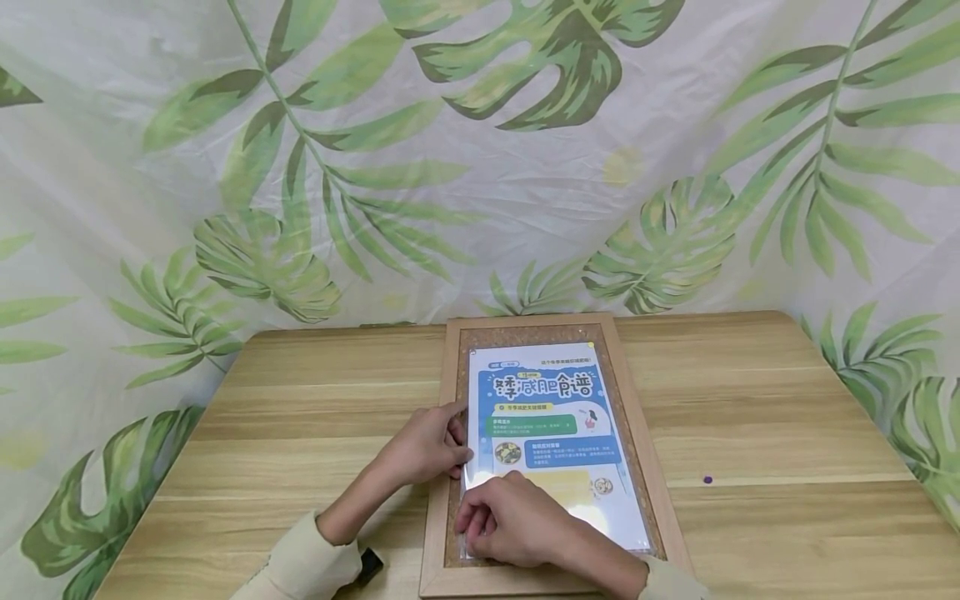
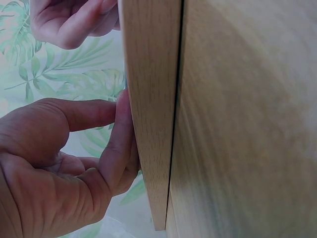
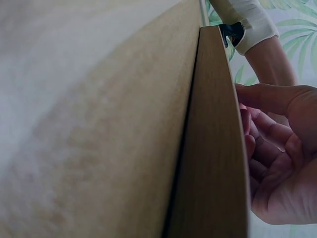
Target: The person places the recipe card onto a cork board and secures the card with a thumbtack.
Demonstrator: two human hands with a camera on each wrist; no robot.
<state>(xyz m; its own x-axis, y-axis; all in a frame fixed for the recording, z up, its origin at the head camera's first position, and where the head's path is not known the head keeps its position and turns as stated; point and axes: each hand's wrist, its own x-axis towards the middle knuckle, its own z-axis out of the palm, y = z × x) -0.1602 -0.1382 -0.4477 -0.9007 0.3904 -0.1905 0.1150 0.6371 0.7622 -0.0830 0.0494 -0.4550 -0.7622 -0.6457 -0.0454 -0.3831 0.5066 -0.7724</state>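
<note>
A printed blue-and-white poster [image 1: 555,383] lies on a cork board [image 1: 517,335] with a wooden frame [image 1: 652,467]; glare on its lower part suggests a glossy surface. At the poster's left edge, my left hand [image 1: 427,446] pinches the margin between thumb and fingers, close inside the frame. Just below it, my right hand [image 1: 517,521] bends its fingers over the lower left corner; what lies between them is hidden. The frame's side blocks the fingertips of the left hand [image 2: 74,153] and right hand [image 3: 282,144] in the wrist views. A yellow pin [image 1: 591,344] marks the poster's upper right corner.
The board lies on a wood-grain table [image 1: 772,400]. Right of the frame is a small purple object [image 1: 708,479], perhaps a pin. Something black [image 1: 369,567] shows by the left sleeve. A leaf-patterned cloth [image 1: 525,208] hangs behind the table.
</note>
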